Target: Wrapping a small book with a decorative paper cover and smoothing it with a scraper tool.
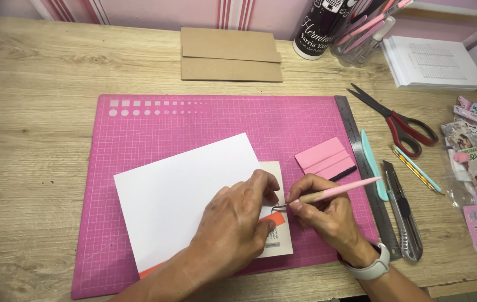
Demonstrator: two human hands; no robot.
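The right hand (321,210) is closed in a writing grip around a slim pink pen-shaped tool with a tan grip (333,192). Its fine tip points left and touches down just at the gap between the 2 hands, while its long axis runs up and to the right, ending near the steel ruler (361,162). The left hand (238,215) lies immediately left of that tip, fingers curled and pressed flat, holding nothing but pinning a small cream card with an orange patch (278,232). That card pokes out from under a large white sheet of paper (177,193), and both rest on the pink gridded cutting mat (137,123). The tool tip meets the card at its upper middle, so the work point sits between the 2 hands, nearer the right fingers. Just above the right hand lies a pink ridged block (323,156). Past the ruler, well apart, lie red-handled scissors (403,126) and a grey utility knife (403,218).
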